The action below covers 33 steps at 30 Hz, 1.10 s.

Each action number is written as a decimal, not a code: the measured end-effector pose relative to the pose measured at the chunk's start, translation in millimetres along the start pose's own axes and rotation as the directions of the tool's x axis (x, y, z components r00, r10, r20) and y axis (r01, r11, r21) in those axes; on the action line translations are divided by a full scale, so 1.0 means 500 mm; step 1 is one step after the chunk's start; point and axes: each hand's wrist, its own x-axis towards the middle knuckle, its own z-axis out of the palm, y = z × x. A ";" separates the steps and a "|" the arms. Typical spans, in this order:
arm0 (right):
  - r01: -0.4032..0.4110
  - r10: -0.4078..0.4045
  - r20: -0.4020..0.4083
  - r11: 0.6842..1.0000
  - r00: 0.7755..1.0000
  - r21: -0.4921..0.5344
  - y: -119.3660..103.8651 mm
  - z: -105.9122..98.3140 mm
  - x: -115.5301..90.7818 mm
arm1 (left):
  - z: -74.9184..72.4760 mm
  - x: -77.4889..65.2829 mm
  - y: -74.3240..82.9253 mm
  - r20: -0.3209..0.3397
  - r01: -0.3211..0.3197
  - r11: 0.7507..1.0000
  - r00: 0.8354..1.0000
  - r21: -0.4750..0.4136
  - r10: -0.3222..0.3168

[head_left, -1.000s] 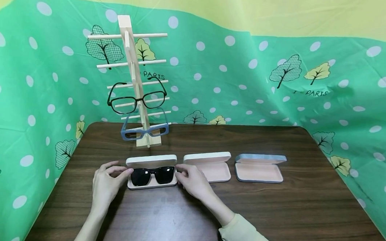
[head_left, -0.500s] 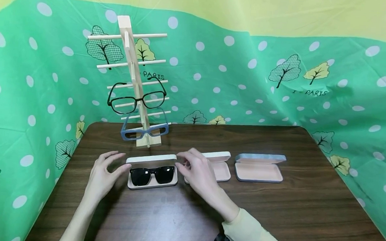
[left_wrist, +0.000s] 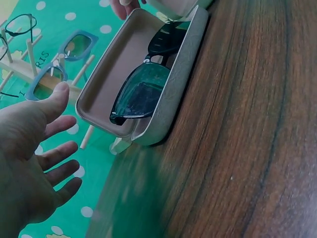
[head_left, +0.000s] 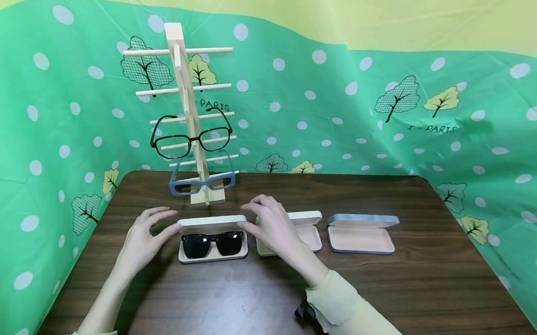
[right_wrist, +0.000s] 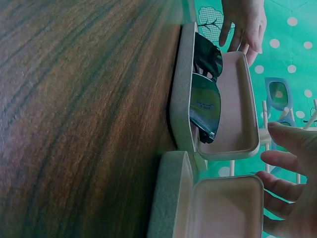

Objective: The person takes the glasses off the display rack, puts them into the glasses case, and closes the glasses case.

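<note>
Black sunglasses point(head_left: 196, 245) lie in a white glasses case point(head_left: 213, 219) whose lid stands raised, showing a pale pink lining. My left hand point(head_left: 142, 242) is by the lid's left end, thumb and fingers spread and holding nothing. At the lid's right end my right hand point(head_left: 274, 226) hovers with relaxed fingers, its thumb right at the corner. It partly hides a second white case point(head_left: 309, 235). In the right wrist view, the right hand point(right_wrist: 292, 173) has its fingers apart, beside the lids of both white cases.
A blue case point(head_left: 361, 240) with its lid up stands farther right on the brown wooden table point(head_left: 380, 305). Behind rises a wooden display rack point(head_left: 186, 92) bearing black-framed glasses point(head_left: 192, 139) and blue-framed glasses point(head_left: 199, 185). A green dotted cloth point(head_left: 299, 103) hangs around the table.
Both hands have come away from the ends of the sunglasses and risen to the lid's corners. The sunglasses stay in the case.
</note>
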 end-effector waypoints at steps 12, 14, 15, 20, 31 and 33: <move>0.027 -0.025 0.047 0.999 0.999 -0.027 0.008 0.015 0.008 | 0.002 0.008 0.000 0.023 -0.031 1.000 0.999 -0.003 0.031; 0.032 -0.031 0.052 0.999 0.998 -0.024 0.009 0.016 0.009 | 0.002 0.008 0.000 0.024 -0.045 0.999 0.999 -0.003 0.045; 0.035 -0.034 0.053 0.999 0.998 -0.026 0.010 0.017 0.010 | 0.002 0.008 0.000 0.023 -0.055 0.998 0.998 -0.004 0.055; 0.036 -0.032 0.070 0.998 0.997 -0.049 0.008 0.014 0.016 | 0.003 0.008 -0.001 0.002 -0.115 0.993 0.993 0.003 0.115; 0.021 -0.008 0.167 0.997 0.986 -0.074 -0.012 -0.001 0.038 | 0.003 0.016 -0.003 -0.009 -0.162 0.986 0.987 0.032 0.162; 0.017 -0.003 0.178 0.997 0.984 -0.074 -0.013 -0.002 0.040 | 0.002 0.017 -0.001 -0.011 -0.169 0.985 0.985 0.032 0.170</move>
